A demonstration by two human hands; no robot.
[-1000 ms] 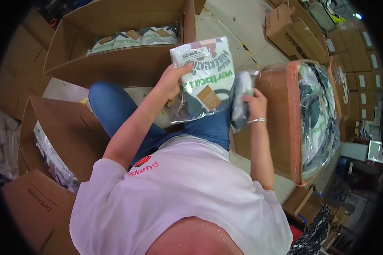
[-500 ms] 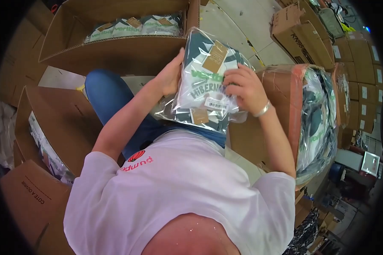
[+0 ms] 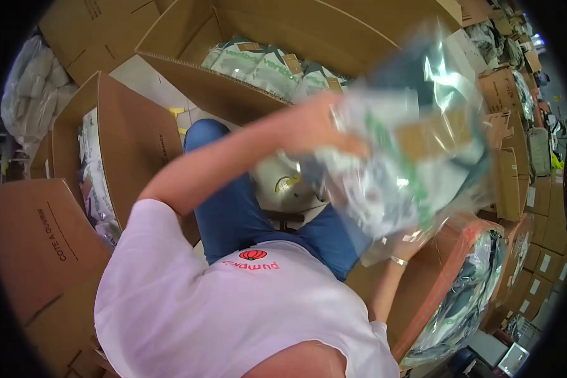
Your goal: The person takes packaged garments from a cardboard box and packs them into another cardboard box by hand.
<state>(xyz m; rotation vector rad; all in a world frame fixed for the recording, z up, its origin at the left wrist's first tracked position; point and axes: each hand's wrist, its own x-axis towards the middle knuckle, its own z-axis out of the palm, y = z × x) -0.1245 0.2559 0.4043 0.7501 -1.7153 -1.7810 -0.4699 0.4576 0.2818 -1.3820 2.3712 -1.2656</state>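
A folded garment in a clear plastic bag (image 3: 416, 145), white and dark green with green lettering and a brown tag, is held tilted in front of me, smeared by motion. My left hand (image 3: 324, 129) grips its left edge, thumb over the front. Low on the bag, my right hand (image 3: 408, 244) holds its bottom edge, with the fingers partly hidden by the plastic. Whether a second bag lies behind it, I cannot tell. Beyond my left forearm, similar bagged garments (image 3: 274, 72) lie in a row inside an open cardboard box (image 3: 214, 85).
On the left stands another open carton (image 3: 135, 126) with bagged items inside, near a carton flap (image 3: 50, 220). At my right is a taped box (image 3: 416, 302) full of bagged garments (image 3: 463, 296). Stacked cartons (image 3: 542, 264) line the far right.
The bagged garment has risen off my lap and swung right, turning as it moved. My left hand has followed it across; my right hand has dropped to its lower edge. The view has turned too.
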